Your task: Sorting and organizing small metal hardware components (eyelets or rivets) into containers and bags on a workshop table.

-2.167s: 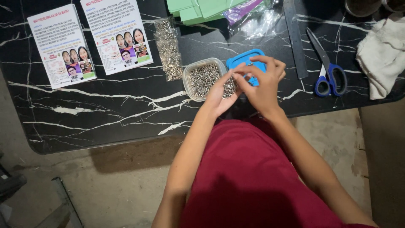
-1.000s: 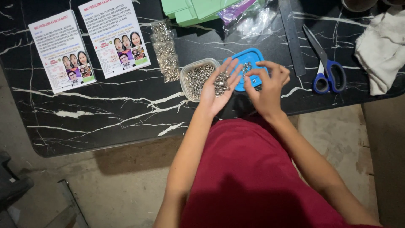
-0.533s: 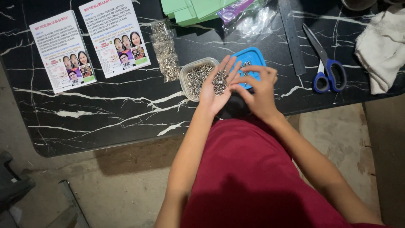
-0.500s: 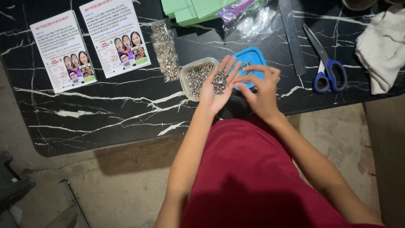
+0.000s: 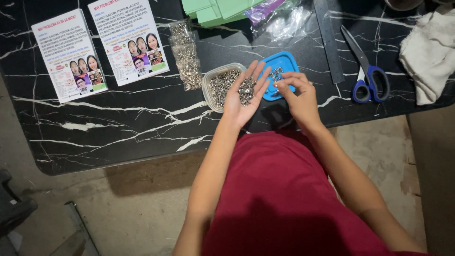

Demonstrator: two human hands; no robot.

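— What lies on your black marble table (image 5: 118, 123)?
— A clear tub (image 5: 219, 86), then the blue lid (image 5: 284, 66) right of it.
— My hands?
— Your left hand (image 5: 242, 97) lies open, palm up, cupping small metal pieces (image 5: 247, 88). Your right hand (image 5: 298, 97) pinches one over the lid.

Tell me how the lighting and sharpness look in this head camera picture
Head view: light from above makes the clear plastic bag glare; the table casts a dark shadow on the floor; the left hand with its small metal pieces and the right hand look sharp.

Bare forearms, no sleeves visible; dark red garment over lap.
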